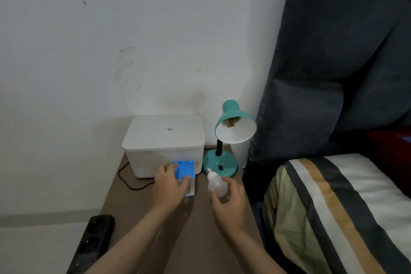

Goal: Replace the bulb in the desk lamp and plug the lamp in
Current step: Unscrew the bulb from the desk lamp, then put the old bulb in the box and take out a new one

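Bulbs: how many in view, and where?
1. The white bulb is in the right hand, in front of the teal lamp's base. The lamp shade shows an empty socket. The blue bulb box under the left hand may hide another.

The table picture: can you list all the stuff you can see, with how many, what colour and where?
desk lamp: one, teal, table's back right, no bulb visible in shade
bulb: one, white, in the right hand
bulb box: one, blue and white, under the left hand
storage box: one, white, lidded, left of lamp
cord: one, black, left of storage box
power strip: one, black, table's left edge
table: one, brown
bed: one, striped cover, right
left hand: one
right hand: one
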The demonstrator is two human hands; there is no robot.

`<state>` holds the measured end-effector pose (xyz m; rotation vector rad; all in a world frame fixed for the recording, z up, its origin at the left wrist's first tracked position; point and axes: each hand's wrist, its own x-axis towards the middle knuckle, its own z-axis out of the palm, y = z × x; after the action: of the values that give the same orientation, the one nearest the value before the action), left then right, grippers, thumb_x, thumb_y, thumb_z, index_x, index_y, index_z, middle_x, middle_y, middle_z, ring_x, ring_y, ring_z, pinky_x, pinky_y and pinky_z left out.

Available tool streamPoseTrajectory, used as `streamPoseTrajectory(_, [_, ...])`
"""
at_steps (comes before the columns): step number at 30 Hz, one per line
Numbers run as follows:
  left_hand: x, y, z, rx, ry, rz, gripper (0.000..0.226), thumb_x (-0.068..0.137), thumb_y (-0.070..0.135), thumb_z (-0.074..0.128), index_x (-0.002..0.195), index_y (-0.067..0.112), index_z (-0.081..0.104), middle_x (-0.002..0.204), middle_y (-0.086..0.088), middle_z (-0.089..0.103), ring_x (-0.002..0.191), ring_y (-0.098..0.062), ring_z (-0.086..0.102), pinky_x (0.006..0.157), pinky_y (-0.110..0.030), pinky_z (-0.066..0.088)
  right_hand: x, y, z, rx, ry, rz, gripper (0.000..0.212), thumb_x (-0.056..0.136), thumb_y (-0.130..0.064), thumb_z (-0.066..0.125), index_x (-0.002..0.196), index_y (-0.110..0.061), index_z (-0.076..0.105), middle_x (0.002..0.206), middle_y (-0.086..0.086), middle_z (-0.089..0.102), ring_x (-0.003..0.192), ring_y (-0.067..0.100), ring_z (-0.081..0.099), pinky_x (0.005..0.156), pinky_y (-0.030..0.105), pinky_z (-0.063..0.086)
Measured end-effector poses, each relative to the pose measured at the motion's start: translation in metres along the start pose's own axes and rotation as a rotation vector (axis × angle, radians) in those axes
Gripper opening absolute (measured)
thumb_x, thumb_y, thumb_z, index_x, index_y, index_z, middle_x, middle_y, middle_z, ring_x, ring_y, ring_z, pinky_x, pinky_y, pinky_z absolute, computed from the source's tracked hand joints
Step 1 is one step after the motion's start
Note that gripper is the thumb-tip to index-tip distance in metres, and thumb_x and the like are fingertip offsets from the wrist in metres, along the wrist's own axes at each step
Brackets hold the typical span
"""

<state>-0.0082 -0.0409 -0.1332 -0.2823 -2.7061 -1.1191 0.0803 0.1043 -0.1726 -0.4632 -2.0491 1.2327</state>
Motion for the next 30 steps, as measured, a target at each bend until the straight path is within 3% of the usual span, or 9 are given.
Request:
streamPoseTrajectory(6, [0.001,-0.012,0.008,-0.066,-0.042,-0.082,0.052,0.082,0.029,0.067,0.122,0.002,0.050,0.118,-0.016,0.052,0.109,-0.031,0.050,0.089,-0.037,0.043,-0.001,0.018,0.025,-0.043,-0.150,0.221,0.035,0.074,-0.030,0.070,0.105,-0.033,0.056,0.104,-0.004,0.061,0.092,0.012,0.059,0.080,0.034,0.053])
streamPoseTrajectory(11, [0.002,-0.016,0.014,-0.129,0.013,-0.086,0.050,0.080,0.025,0.069,0.122,0.003,0.051,0.116,-0.014,0.056,0.106,-0.027,0.052,0.087,-0.034,0.043,0.003,0.025,0.039,-0.033,-0.190,0.273,0.033,0.076,-0.026,0.070,0.105,-0.032,0.056,0.105,-0.004,0.064,0.095,0.014,0.060,0.082,0.033,0.052])
streamPoseTrajectory(16, [0.002,-0.019,0.018,-0.194,0.052,-0.097,0.048,0.077,0.022,0.072,0.117,0.003,0.053,0.111,-0.012,0.057,0.103,-0.025,0.052,0.085,-0.032,0.043,0.005,0.020,0.043,-0.086,-0.204,0.216,0.042,0.080,-0.022,0.068,0.120,-0.022,0.056,0.116,0.000,0.055,0.104,0.013,0.053,0.089,0.026,0.043])
streamPoseTrajectory(19, [0.002,-0.020,0.019,-0.228,0.072,-0.101,0.045,0.075,0.023,0.074,0.112,0.007,0.055,0.105,-0.008,0.058,0.097,-0.020,0.052,0.078,-0.028,0.041,0.007,0.007,0.041,-0.134,-0.129,0.045,0.043,0.085,-0.021,0.063,0.125,-0.012,0.054,0.123,-0.003,0.045,0.114,0.007,0.044,0.098,0.018,0.034])
streamPoseTrajectory(21, [0.003,-0.020,0.018,-0.242,0.078,-0.100,0.042,0.074,0.024,0.075,0.109,0.009,0.057,0.102,-0.006,0.058,0.092,-0.016,0.051,0.076,-0.028,0.040,0.009,-0.007,0.040,-0.105,-0.111,-0.074,0.033,0.086,-0.016,0.061,0.119,-0.010,0.058,0.117,-0.005,0.052,0.109,-0.001,0.046,0.095,0.006,0.033])
streamPoseTrajectory(23, [0.003,-0.020,0.018,-0.239,0.072,-0.108,0.042,0.074,0.026,0.075,0.109,0.010,0.058,0.102,-0.005,0.058,0.091,-0.015,0.051,0.075,-0.028,0.042,0.015,-0.018,0.044,-0.056,-0.145,-0.105,0.028,0.087,-0.010,0.059,0.115,-0.010,0.060,0.110,-0.006,0.059,0.103,-0.001,0.053,0.091,0.007,0.040])
streamPoseTrajectory(26, [0.003,-0.019,0.016,-0.251,0.065,-0.117,0.043,0.074,0.025,0.076,0.110,0.009,0.058,0.101,-0.004,0.058,0.091,-0.015,0.053,0.074,-0.027,0.043,0.025,-0.029,0.052,0.013,-0.247,-0.002,0.027,0.089,-0.008,0.056,0.115,-0.011,0.061,0.107,-0.003,0.061,0.096,0.004,0.059,0.085,0.019,0.052])
streamPoseTrajectory(30, [0.004,-0.019,0.014,-0.258,0.049,-0.115,0.045,0.073,0.026,0.077,0.111,0.012,0.057,0.103,-0.001,0.057,0.092,-0.013,0.053,0.073,-0.025,0.043,0.039,-0.034,0.059,-0.036,-0.352,0.119,0.028,0.088,-0.005,0.056,0.115,-0.010,0.062,0.105,0.003,0.059,0.085,0.001,0.056,0.068,0.006,0.045])
